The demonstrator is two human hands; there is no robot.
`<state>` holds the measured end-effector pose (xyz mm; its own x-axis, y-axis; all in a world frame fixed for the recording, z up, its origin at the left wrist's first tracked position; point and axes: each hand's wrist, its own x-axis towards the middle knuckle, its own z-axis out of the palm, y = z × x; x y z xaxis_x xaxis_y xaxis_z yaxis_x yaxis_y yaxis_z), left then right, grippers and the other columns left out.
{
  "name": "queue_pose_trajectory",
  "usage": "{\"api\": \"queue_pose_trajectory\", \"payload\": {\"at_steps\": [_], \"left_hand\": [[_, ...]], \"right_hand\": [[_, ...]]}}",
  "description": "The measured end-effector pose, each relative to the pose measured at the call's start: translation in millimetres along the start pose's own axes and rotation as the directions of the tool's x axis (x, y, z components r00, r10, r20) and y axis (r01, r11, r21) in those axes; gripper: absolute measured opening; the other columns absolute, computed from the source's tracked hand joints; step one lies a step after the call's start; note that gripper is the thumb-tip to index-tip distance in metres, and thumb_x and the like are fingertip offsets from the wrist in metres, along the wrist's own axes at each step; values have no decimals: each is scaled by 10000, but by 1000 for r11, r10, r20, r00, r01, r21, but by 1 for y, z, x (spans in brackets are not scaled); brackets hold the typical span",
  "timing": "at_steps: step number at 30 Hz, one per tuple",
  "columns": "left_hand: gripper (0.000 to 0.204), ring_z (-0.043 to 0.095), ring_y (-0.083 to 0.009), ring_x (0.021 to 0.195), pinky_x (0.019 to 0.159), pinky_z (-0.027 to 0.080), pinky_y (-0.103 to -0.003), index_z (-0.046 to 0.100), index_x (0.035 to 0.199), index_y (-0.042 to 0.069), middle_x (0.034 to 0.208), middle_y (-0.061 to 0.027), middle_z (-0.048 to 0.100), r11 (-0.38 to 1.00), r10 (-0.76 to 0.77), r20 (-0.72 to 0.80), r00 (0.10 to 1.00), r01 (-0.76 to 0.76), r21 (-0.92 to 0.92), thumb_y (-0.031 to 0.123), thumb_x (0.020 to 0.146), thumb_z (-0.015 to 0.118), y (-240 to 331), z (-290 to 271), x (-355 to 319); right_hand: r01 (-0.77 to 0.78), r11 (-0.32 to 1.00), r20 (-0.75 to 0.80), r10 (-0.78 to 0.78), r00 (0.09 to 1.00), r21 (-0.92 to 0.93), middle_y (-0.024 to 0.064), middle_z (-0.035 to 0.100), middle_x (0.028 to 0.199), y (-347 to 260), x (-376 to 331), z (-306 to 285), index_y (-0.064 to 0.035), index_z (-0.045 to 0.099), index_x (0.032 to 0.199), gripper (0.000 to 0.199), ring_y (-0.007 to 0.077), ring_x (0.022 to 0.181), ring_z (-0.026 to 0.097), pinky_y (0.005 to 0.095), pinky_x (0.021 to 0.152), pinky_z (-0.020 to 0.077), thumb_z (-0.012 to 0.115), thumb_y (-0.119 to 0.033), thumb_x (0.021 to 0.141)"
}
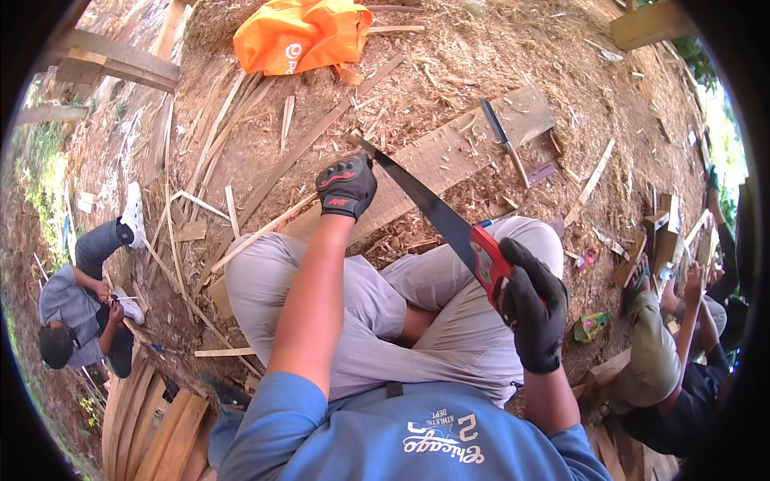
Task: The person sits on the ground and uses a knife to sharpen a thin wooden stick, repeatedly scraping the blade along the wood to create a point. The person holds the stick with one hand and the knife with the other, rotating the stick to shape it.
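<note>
My right hand (pixel 533 301), in a black glove, is wrapped round the red handle of a handsaw (pixel 429 204). The dark, tapering blade points up and to the left, its tip close to my left hand. My left hand (pixel 346 186), gloved in black with red marks, is closed on a thin wooden strip (pixel 269 231). The strip slants across above my left knee; a short piece of wood shows just beyond my knuckles by the saw tip. A wide wooden plank (pixel 449 152) lies on the ground past my crossed legs, bearing a long-bladed knife (pixel 504 143) with a wooden handle.
An orange bag (pixel 301 36) lies at the far side among shavings. Loose wooden strips (pixel 220 140) litter the ground on the left, near a seated person (pixel 84 309). More people (pixel 682 353) sit at the right beside wood blocks (pixel 664 232). A green packet (pixel 591 326) lies nearby.
</note>
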<state>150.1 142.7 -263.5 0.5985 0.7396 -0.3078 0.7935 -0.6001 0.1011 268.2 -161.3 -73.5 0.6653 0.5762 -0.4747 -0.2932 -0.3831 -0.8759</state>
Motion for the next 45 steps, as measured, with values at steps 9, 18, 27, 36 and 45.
{"api": "queue_pose_trajectory", "payload": {"at_steps": [9,18,27,36,45], "left_hand": [[272,692,-335,704,635,527,-484,704,848,115,778,-133,711,989,119,-369,922,-79,122,250,1001,523,9,4,-12],[337,687,-450,998,903,535,-510,718,970,30,1014,-260,718,985,14,204,979,21,-168,316,939,542,-28,-9,5],[383,655,-433,1131,954,518,-529,662,1176,74,1187,-219,702,990,14,170,985,10,-141,388,966,606,-4,-22,-12],[337,707,-413,1025,884,559,-514,745,1063,60,1117,-234,720,997,79,139,987,-77,-20,323,994,546,-12,-5,-9],[291,728,-399,974,847,574,-495,772,1017,97,1055,-217,740,997,73,65,995,-72,-11,251,959,533,-18,10,-6]], "right_hand": [[4,999,-87,0,996,50,70,715,961,-9,-8,0,59,631,1351,420,69,606,536,231,615,446,553,-193,1023],[402,888,-184,-444,877,-223,181,727,1167,-25,-54,-24,69,652,1321,420,183,959,684,304,769,544,545,-159,985],[166,975,-55,-176,983,-150,85,731,1054,27,-8,22,35,635,1364,431,93,751,597,276,705,508,581,-191,1001],[234,964,92,-224,970,-125,96,743,1146,56,57,75,-12,628,1390,445,133,915,648,302,852,524,583,-272,1031],[133,989,82,-128,988,-59,111,742,1189,74,70,72,-1,666,1341,420,145,995,662,322,916,518,591,-263,1022]]}}
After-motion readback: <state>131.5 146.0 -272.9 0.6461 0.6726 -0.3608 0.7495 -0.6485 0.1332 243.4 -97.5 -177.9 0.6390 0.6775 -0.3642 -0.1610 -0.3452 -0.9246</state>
